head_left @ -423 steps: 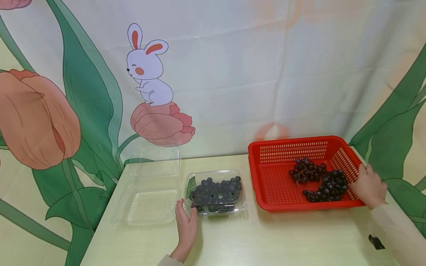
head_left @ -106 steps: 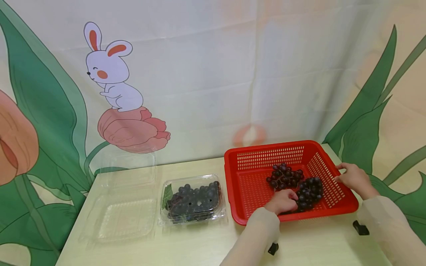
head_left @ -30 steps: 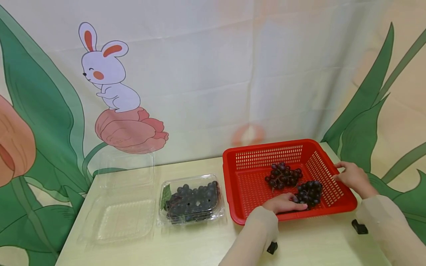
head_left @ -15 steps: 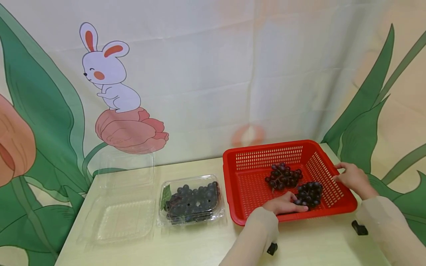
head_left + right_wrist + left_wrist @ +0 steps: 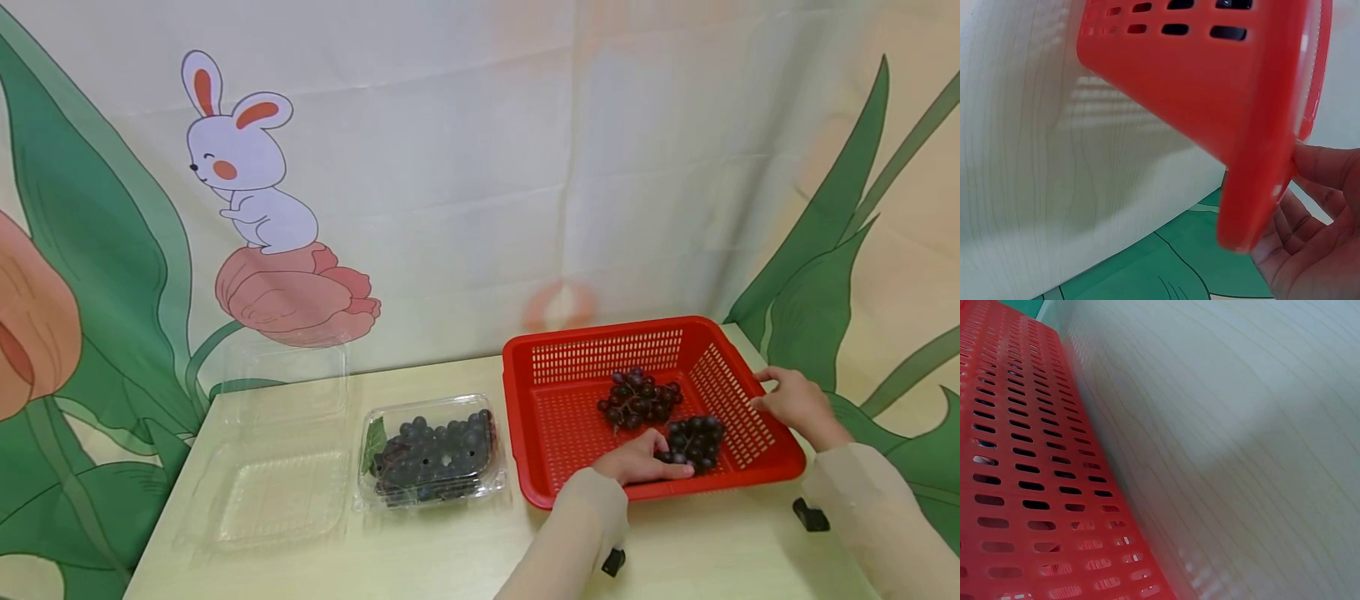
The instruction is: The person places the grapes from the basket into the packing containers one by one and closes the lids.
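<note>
In the head view a red plastic basket (image 5: 536, 433) holds two bunches of dark grapes. My left hand (image 5: 637, 460) reaches over its near side and grips the nearer bunch (image 5: 697, 442) from the left, thumb along the front; some fingertips are hidden among the grapes. The other bunch (image 5: 637, 398) lies just behind it. My right hand (image 5: 801, 406) holds the basket's right rim. In the right wrist view that hand (image 5: 1316, 219) has its thumb at the rim and its fingers behind it. The left wrist view shows the basket's slotted wall (image 5: 1029, 456); the left hand is out of sight there.
Left of the basket stands a closed clear clamshell box (image 5: 431, 450) with dark grapes and a green leaf inside. Further left an open clear clamshell (image 5: 281, 500) has its lid raised against the printed backdrop (image 5: 450, 208). All stand on a pale wood-grain table (image 5: 420, 550).
Since 14 seconds ago my left hand has moved from the closed box into the basket. Over the last second the nearer bunch has tipped slightly toward me under it. The right hand stays at the rim.
</note>
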{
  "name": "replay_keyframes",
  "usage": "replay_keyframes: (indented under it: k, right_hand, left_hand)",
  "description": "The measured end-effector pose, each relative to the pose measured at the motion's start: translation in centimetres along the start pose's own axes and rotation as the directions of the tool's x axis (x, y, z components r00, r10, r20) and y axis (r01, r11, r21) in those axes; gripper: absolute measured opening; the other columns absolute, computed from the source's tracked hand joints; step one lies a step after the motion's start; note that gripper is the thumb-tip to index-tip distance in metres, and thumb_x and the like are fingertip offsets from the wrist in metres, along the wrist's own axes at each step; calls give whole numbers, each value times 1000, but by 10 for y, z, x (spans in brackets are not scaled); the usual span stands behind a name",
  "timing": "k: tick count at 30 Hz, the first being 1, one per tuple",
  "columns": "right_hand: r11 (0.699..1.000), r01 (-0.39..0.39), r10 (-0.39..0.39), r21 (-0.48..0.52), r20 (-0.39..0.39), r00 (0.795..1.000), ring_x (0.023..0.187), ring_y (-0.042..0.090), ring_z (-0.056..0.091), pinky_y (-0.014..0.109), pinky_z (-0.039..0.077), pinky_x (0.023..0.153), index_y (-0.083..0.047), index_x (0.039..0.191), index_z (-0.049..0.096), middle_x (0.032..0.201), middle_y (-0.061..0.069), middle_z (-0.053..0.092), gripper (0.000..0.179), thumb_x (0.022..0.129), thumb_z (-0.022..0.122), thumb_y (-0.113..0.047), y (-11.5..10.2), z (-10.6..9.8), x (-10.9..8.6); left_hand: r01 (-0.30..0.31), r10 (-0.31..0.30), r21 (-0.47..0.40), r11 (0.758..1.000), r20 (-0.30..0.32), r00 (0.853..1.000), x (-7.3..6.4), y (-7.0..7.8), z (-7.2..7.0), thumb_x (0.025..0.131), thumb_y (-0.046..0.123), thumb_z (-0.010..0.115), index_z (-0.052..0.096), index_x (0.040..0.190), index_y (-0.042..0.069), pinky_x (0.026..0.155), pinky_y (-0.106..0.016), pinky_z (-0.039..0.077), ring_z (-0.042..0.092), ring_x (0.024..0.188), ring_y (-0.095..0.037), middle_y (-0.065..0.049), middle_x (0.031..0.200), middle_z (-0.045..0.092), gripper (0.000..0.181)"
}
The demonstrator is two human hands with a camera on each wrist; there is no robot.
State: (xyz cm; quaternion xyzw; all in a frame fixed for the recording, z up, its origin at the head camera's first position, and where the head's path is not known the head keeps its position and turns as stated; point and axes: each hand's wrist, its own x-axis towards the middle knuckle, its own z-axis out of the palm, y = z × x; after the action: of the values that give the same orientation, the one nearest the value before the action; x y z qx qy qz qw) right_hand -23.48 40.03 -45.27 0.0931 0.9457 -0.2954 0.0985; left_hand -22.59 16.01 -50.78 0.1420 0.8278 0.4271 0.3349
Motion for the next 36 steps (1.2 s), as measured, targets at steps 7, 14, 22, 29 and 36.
replay_keyframes:
  k: [7, 14, 22, 29, 36]
  right_hand:
    - [1000, -10, 10, 8, 8, 1000, 65, 21, 55, 30, 45, 55, 9, 120, 39, 84, 22, 56, 47, 83, 56, -14, -1, 0, -1]
    - [1000, -5, 5, 0, 5, 1000, 64, 21, 54, 30, 45, 55, 9, 120, 40, 83, 21, 56, 47, 83, 56, -14, -2, 0, -2]
    - [1000, -3, 3, -3, 8, 1000, 65, 21, 55, 30, 44, 55, 10, 119, 40, 83, 21, 56, 47, 82, 57, -14, -2, 0, -2]
    - [1000, -3, 3, -6, 4, 1000, 65, 21, 55, 30, 44, 55, 9, 119, 40, 83, 21, 56, 46, 83, 56, -14, -4, 0, -3]
    - [1000, -5, 5, 2, 5, 1000, 64, 20, 55, 30, 45, 55, 9, 119, 40, 83, 22, 56, 46, 83, 56, -13, -5, 0, -3]
  left_hand:
    - [-25, 24, -22, 999, -59, 998, 1, 0, 2, 74, 31, 70, 43, 83, 16, 61, -26, 31, 39, 69, -13, 2, 73, 41, 32]
    - [-66, 63, -33, 997, -96, 993, 5, -1, 3, 70, 29, 73, 44, 81, 18, 60, -25, 31, 40, 69, -13, 4, 73, 42, 33]
    - [-125, 117, -47, 991, -137, 984, 2, -1, 2, 68, 23, 75, 44, 81, 20, 58, -25, 30, 38, 66, -13, 4, 73, 42, 33]
    - [-167, 160, -38, 985, -148, 976, 1, 0, 0, 70, 20, 73, 49, 84, 21, 62, -23, 33, 42, 72, -13, 6, 85, 51, 28]
    - [-175, 164, -57, 983, -158, 974, 1, 0, 0, 70, 17, 72, 50, 85, 21, 60, -23, 33, 40, 68, -12, 6, 84, 51, 27]
